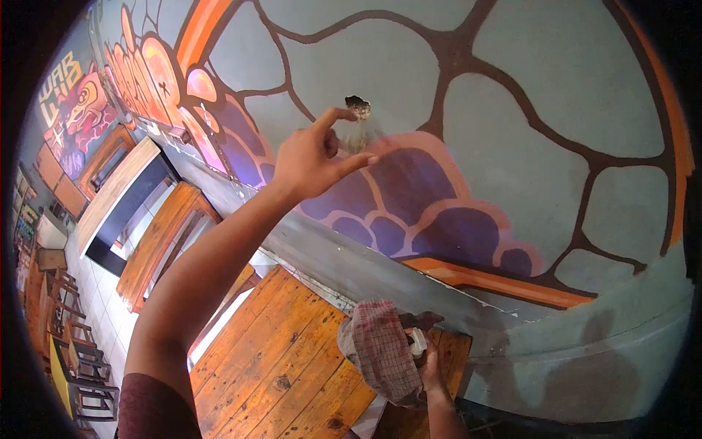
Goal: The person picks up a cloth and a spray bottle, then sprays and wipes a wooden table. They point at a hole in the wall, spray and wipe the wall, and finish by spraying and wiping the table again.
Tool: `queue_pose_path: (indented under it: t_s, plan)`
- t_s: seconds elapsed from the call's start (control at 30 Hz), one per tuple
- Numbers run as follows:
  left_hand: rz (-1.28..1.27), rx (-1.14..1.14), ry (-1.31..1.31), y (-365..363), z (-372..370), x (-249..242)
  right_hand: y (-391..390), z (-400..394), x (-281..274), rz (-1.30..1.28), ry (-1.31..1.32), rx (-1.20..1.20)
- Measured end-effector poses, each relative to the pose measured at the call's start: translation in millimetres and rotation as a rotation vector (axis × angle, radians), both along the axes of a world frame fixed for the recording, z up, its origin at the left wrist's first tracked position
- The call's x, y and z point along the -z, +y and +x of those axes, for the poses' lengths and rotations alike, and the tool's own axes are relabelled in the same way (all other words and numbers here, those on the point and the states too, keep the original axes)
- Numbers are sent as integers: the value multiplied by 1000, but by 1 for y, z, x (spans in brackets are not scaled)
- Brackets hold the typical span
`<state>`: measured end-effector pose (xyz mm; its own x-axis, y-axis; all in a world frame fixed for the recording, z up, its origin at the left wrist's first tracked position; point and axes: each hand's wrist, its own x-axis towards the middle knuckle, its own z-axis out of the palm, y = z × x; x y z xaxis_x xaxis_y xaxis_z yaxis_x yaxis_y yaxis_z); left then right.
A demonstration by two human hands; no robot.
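Observation:
My left hand [311,157] is raised to the painted wall [526,80]. Its index finger and thumb are spread apart, with the other fingers curled and nothing between them. The index fingertip is right at the lower edge of a ragged hole [357,107] in the plaster; a pale smudge runs below it. Low at the right, my right hand [431,366] is closed around a white plastic piece shaped like a spray head [417,342]. A red-and-grey checked cloth [376,351] hangs bunched beside those fingers, and hides part of what they hold.
Below my arms, a wooden plank table [270,358] stands along the wall. More tables, one a wooden bench-like table [157,245], line the wall at the left. Dark stools [77,333] stand on the white tiled floor [110,322]. A grey ledge runs along the wall's foot.

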<state>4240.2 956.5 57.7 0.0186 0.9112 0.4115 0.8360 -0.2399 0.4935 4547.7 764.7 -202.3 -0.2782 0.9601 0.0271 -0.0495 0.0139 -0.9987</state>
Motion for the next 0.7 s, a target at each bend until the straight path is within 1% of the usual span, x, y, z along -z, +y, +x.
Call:
queue_pose_path:
  t_s: [0.03, 0.07, 0.1, 0.13, 0.2, 0.23, 0.27, 0.3, 0.33, 0.4, 0.43, 0.47, 0.5, 0.53, 0.6, 0.67, 0.7]
  plan:
    - [-1, -6, 13, -4, -4, 2, -1, 5, 13, -2, 2, 2]
    - [-3, -2, 16, -5, -7, 4, -2, 12, 34, -137, 226, 0]
    - [-14, -12, 59, -6, -10, 5, 0, 9, 32, -271, 450, -4]
    - [-26, -24, 103, -8, -12, 6, -2, 7, 28, -273, 453, -4]
    - [-21, -29, 143, -3, -8, 3, -4, 3, 8, -12, 181, 14]
    - [-12, -33, 181, 1, -5, 1, -4, 1, -1, -12, 180, 11]
    - [-13, -36, 178, 5, -1, -2, -3, -1, -9, -80, 156, 8]
    - [-27, -38, 203, 11, 3, -4, -2, -2, -13, -147, 131, 5]
    - [-41, -39, 227, 15, 6, -6, 0, -4, -11, -149, 128, 3]
    - [-26, -34, 239, 27, 8, -5, 7, -8, -1, -59, 247, 59]
    - [-13, -29, 253, 31, 9, -2, 14, -11, -18, -62, 244, 59]
    - [-17, -29, 250, 32, 8, 3, 26, -11, -38, -118, 327, 43]
    - [-19, 50, 83, 34, 6, 7, 39, -13, -54, -170, 410, 29]
    - [-18, 129, -82, 33, 4, 7, 50, -16, -61, -169, 409, 32]
    - [-37, 123, -92, 24, -3, 4, 67, -23, -72, -58, 468, 16]
    - [-57, 112, -102, 12, -11, 7, 77, -25, -91, -54, 483, -7]
    - [-38, 101, -49, 5, -15, 8, 78, -26, -95, -49, 502, -31]
